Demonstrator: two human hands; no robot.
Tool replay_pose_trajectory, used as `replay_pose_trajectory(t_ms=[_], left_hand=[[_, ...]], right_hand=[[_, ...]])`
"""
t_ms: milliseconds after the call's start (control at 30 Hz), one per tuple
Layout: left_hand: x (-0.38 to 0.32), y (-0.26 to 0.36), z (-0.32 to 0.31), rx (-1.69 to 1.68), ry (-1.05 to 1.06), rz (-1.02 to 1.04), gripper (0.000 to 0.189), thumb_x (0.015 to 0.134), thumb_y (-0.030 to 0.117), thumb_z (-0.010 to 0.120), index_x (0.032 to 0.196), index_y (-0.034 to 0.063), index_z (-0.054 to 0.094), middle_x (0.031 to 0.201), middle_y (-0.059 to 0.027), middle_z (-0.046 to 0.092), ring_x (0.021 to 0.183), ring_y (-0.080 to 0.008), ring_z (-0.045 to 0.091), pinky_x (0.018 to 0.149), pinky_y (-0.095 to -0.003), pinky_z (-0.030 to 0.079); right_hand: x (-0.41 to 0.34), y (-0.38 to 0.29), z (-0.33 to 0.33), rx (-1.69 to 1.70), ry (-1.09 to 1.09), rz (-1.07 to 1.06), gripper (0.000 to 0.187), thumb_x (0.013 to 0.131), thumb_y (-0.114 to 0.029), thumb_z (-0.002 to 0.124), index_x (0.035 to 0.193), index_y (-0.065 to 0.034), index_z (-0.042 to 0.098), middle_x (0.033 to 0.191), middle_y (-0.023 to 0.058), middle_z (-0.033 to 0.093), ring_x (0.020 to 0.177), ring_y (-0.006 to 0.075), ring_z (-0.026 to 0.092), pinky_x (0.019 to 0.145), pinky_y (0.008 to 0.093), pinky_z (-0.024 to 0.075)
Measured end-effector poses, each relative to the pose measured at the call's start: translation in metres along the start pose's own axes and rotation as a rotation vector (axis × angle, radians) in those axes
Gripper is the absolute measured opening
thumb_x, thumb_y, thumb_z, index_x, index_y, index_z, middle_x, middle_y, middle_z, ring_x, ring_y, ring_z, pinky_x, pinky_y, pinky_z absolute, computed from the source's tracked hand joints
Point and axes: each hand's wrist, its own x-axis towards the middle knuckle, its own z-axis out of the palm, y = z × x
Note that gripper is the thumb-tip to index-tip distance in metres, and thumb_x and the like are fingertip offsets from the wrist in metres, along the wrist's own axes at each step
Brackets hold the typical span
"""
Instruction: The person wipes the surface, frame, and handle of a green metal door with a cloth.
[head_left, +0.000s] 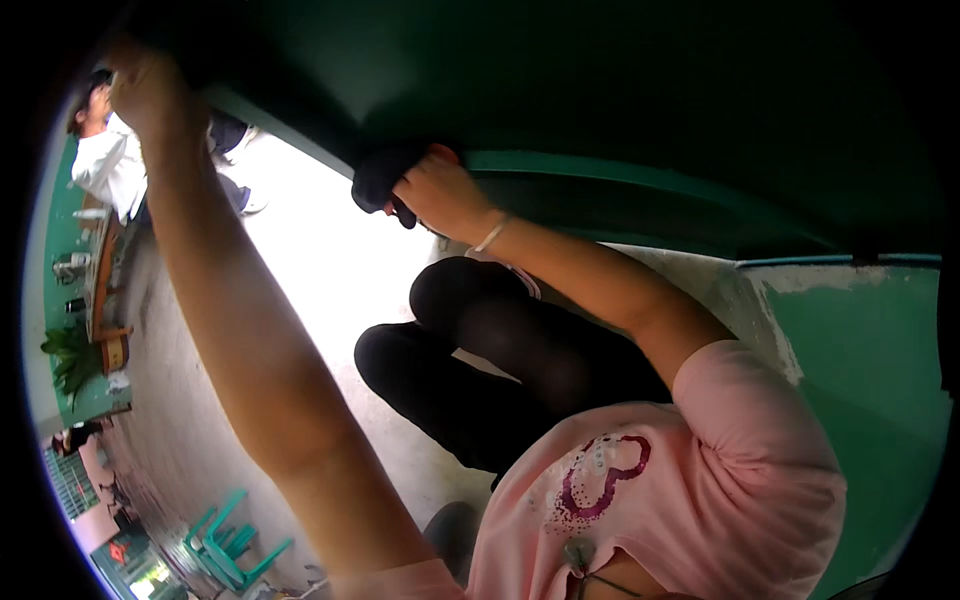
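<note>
My right hand (442, 191) is closed around a black object with small red parts (381, 176), at the edge of a dark green panel (615, 97). What kind of object it is cannot be told. My left arm reaches to the upper left, where my left hand (154, 90) is raised near the panel's shadowed left end. Its fingers are dim and blurred, so whether they grip anything cannot be told. A curved green rim (600, 166) runs along the panel, to the right of my right hand. My bent knees in black trousers are below it.
A person in a white top (112, 161) is at the upper left, by a wooden table (101, 277). A potted plant (75, 360) stands near the table. Green plastic stools (229, 551) are at the lower left. A green-painted wall (862, 360) is close on the right.
</note>
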Motion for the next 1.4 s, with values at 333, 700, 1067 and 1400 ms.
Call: replay_pose_trajectory(t_ms=[333,700,1067,1400], left_hand=[[0.066,-0.102,-0.058,0.878,-0.005,0.257,0.066,0.086,0.058,0.044,0.115,0.0005,0.054,0.114,-0.0110,0.061,0.106,-0.0254,0.056,0.090,-0.0341,0.043],[0.071,-0.130,-0.055,0.599,-0.018,0.107,0.069,0.086,0.060,0.043,0.118,0.0000,0.051,0.113,-0.0116,0.060,0.106,-0.0253,0.055,0.093,-0.0352,0.041],[0.084,-0.120,-0.048,0.332,0.000,-0.030,0.072,0.085,0.061,0.042,0.122,-0.0004,0.048,0.113,-0.0123,0.059,0.107,-0.0252,0.054,0.095,-0.0363,0.039],[0.009,-0.067,-0.057,-0.270,-0.143,-0.724,0.084,0.083,0.067,0.040,0.133,-0.0003,0.033,0.128,-0.0138,0.047,0.119,-0.0259,0.042,0.103,-0.0409,0.029]], right_hand=[[-0.249,0.148,-0.138,-0.334,0.132,0.317,0.013,0.067,-0.004,0.059,0.061,-0.0067,0.049,0.065,0.0116,0.049,0.066,0.0297,0.050,0.061,0.0402,0.0425],[-0.362,0.240,-0.185,-0.600,0.471,0.892,0.013,0.074,-0.012,0.059,0.070,0.0002,0.057,0.073,0.0161,0.056,0.073,0.0349,0.053,0.071,0.0454,0.0417],[-0.251,0.146,-0.132,-0.246,0.443,0.656,0.026,0.078,-0.027,0.062,0.064,-0.0059,0.056,0.068,0.0151,0.054,0.068,0.0314,0.053,0.064,0.0435,0.0420],[-0.478,0.330,-0.249,-0.768,0.367,1.058,0.024,0.083,-0.022,0.050,0.078,0.0012,0.051,0.083,0.0215,0.054,0.081,0.0393,0.051,0.073,0.0489,0.0403]])
